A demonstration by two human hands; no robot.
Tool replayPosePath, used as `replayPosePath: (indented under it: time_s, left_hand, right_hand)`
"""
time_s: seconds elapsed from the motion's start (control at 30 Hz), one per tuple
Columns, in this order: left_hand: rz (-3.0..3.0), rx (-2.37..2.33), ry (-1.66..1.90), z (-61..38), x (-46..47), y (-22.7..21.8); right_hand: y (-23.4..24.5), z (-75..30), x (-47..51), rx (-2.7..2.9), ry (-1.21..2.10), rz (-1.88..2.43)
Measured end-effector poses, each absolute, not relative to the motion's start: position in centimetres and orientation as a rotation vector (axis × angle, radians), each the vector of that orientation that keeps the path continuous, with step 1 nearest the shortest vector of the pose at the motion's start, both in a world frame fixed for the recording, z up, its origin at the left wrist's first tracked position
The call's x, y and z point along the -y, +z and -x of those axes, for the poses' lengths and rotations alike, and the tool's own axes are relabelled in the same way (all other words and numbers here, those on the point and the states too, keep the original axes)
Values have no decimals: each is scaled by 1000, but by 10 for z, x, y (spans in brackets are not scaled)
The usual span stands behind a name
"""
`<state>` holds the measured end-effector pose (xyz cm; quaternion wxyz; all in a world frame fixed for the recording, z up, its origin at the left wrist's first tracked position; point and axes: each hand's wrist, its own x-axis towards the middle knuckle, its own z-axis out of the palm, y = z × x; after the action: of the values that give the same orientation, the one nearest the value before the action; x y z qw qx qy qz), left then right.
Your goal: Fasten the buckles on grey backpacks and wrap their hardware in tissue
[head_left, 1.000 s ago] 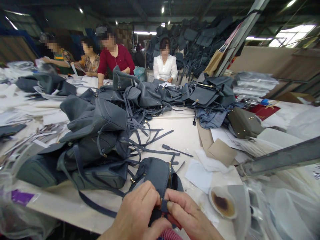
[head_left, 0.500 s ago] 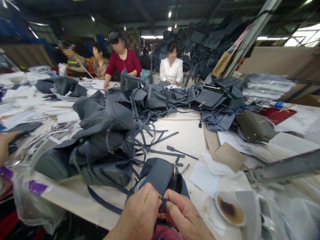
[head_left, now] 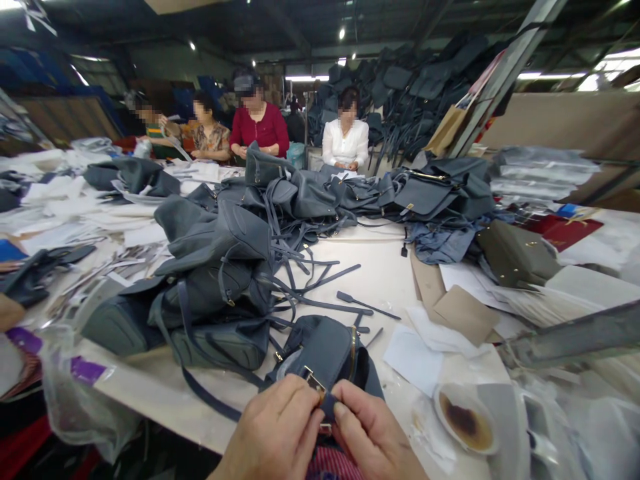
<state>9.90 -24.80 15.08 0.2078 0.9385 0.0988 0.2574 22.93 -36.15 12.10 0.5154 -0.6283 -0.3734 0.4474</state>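
A dark blue-grey leather bag (head_left: 320, 348) with gold hardware sits at the table's near edge, right in front of me. My left hand (head_left: 277, 427) pinches at a gold buckle (head_left: 315, 382) on a short strap of the bag. Close beside it, my right hand (head_left: 367, 427) has its thumb and fingers closed on the dark strap end (head_left: 329, 405). A second gold fitting (head_left: 325, 429) shows below, between the hands. Part of the bag's front is hidden behind my fingers.
A heap of similar bags (head_left: 215, 267) stands to the left, its loose straps (head_left: 300, 287) trailing over the table (head_left: 345, 253). A stained bowl (head_left: 467, 420) and papers lie to the right. Several people work across the table; another person's arm (head_left: 9, 313) shows at far left.
The gold buckle has come into clearer view above my left fingers. Both hands stay together at the strap. The person in red has drawn an arm back from the table.
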Motion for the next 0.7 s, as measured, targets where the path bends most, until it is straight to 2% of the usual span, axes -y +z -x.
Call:
replayPosePath:
  time_s: [0.37,0.7]
  left_hand:
    - [-2978,-246,816,-92,254,149]
    - [-2652,-459,813,-95,250,134]
  right_hand:
    - [117,-217,358,950,913,1710]
    - [119,-209,353,977,907,1696]
